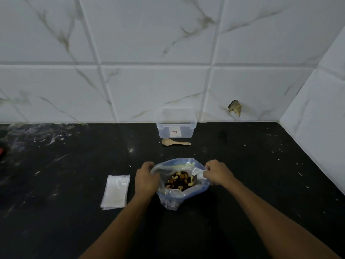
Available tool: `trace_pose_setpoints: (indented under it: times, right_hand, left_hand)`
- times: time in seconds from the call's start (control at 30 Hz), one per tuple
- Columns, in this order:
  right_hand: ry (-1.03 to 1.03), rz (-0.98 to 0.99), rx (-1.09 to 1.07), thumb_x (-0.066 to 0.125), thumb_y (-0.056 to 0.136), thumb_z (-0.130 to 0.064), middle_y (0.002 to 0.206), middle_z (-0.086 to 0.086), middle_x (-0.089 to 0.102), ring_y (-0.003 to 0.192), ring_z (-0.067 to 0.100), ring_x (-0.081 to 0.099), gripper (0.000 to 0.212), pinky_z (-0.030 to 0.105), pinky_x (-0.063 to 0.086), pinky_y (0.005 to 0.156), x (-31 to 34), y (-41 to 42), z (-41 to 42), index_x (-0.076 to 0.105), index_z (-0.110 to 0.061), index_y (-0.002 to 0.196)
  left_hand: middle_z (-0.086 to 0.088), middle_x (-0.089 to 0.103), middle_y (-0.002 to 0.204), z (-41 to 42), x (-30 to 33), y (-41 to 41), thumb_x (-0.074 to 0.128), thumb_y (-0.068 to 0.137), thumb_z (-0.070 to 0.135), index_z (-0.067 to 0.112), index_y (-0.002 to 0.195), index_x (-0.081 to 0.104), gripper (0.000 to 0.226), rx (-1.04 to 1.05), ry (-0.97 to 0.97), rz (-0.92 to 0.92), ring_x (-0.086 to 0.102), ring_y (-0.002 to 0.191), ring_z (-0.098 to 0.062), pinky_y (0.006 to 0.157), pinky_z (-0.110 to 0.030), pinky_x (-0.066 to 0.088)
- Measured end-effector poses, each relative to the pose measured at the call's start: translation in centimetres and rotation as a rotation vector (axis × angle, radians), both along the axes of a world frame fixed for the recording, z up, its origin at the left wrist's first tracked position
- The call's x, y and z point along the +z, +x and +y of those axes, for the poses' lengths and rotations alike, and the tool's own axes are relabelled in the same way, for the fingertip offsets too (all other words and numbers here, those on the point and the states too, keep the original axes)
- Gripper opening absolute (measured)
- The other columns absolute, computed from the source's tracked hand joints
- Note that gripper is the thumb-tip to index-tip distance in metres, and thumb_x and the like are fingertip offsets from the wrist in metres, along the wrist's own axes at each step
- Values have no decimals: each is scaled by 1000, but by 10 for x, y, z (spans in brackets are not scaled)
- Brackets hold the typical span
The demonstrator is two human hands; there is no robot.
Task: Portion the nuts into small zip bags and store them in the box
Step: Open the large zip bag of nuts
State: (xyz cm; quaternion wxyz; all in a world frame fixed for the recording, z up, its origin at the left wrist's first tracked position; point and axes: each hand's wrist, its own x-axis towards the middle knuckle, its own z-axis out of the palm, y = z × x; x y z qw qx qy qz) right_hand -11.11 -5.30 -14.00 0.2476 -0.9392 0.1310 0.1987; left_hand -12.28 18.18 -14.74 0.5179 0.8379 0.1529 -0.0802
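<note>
A large clear zip bag (179, 197) stands on the black counter with its mouth spread wide. Mixed nuts (180, 181) show inside it. My left hand (146, 179) grips the left edge of the bag's mouth and my right hand (217, 171) pinches the right edge. A flat stack of small empty zip bags (115, 191) lies to the left of my left hand. Behind the nut bag lies a beige spoon (175, 142), and past it a clear plastic box (176, 126) stands without a lid against the wall.
The black counter (261, 165) runs to a white marble-tiled wall at the back and another tiled wall on the right. The tile at the back right has a chipped hole (235, 107). A small red object (1, 151) sits at the far left edge.
</note>
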Motion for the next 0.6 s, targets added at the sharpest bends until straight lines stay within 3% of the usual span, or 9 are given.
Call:
trace_pose_setpoints:
  times: [0.1, 0.17, 0.2, 0.27, 0.33, 0.4, 0.5, 0.6]
  right_hand:
    - [3, 42, 11, 65, 86, -26, 115, 8, 63, 101, 21, 65, 38, 36, 54, 88, 0, -1, 0, 52, -20, 122]
    - [14, -91, 18, 69, 85, -27, 138, 9, 50, 121, 24, 54, 68, 37, 49, 95, -2, 1, 3, 35, -24, 144]
    - [0, -185, 41, 69, 85, -26, 142, 8, 46, 126, 24, 50, 73, 38, 47, 98, -2, 2, 7, 30, -26, 147]
    - [-52, -325, 140, 67, 87, -22, 146, 7, 40, 129, 25, 45, 71, 41, 47, 100, -3, 5, 14, 30, -30, 147]
    - [-66, -326, 226, 64, 89, -20, 144, 7, 41, 126, 26, 46, 63, 42, 47, 99, -6, 6, 22, 34, -33, 143]
    - [-102, -280, 234, 58, 93, -22, 126, 6, 56, 110, 22, 56, 40, 40, 52, 89, -6, 4, 26, 47, -31, 130]
    - [-197, -313, 124, 53, 96, -22, 101, 1, 64, 83, 15, 61, 15, 33, 55, 70, 0, -2, 20, 52, -25, 110]
    - [-261, -275, -5, 54, 94, -22, 98, 2, 62, 80, 14, 59, 15, 27, 48, 63, 9, -5, 7, 52, -22, 109]
  left_hand:
    - [-8, 38, 144, -11, -1, -12, 70, 88, 24, 22, 143, 38, 64, -29, 111, -37, 55, 117, -22, 92, -37, 55]
    - [-3, 42, 141, -20, 3, -27, 68, 89, 29, 25, 138, 43, 55, -77, 374, -264, 50, 121, -17, 101, -38, 48]
    - [2, 47, 136, -25, 7, -34, 62, 91, 30, 27, 133, 48, 44, -156, 499, -395, 49, 121, -14, 105, -36, 43]
    - [9, 58, 121, -36, 13, -42, 44, 95, 33, 28, 117, 59, 27, -407, 704, -518, 53, 115, -9, 108, -35, 34]
    - [8, 67, 104, -43, 19, -43, 35, 97, 36, 26, 100, 65, 32, -626, 851, -454, 59, 102, -11, 108, -39, 33]
    - [4, 69, 98, -43, 19, -42, 38, 100, 35, 23, 96, 68, 33, -775, 950, -345, 61, 97, -16, 109, -46, 29]
    - [3, 70, 98, -30, 17, -40, 40, 100, 41, 21, 96, 70, 36, -883, 958, -259, 60, 103, -15, 114, -46, 18]
    - [4, 70, 96, -13, 18, -33, 37, 100, 45, 23, 96, 68, 38, -918, 958, -235, 60, 100, -13, 116, -47, 11]
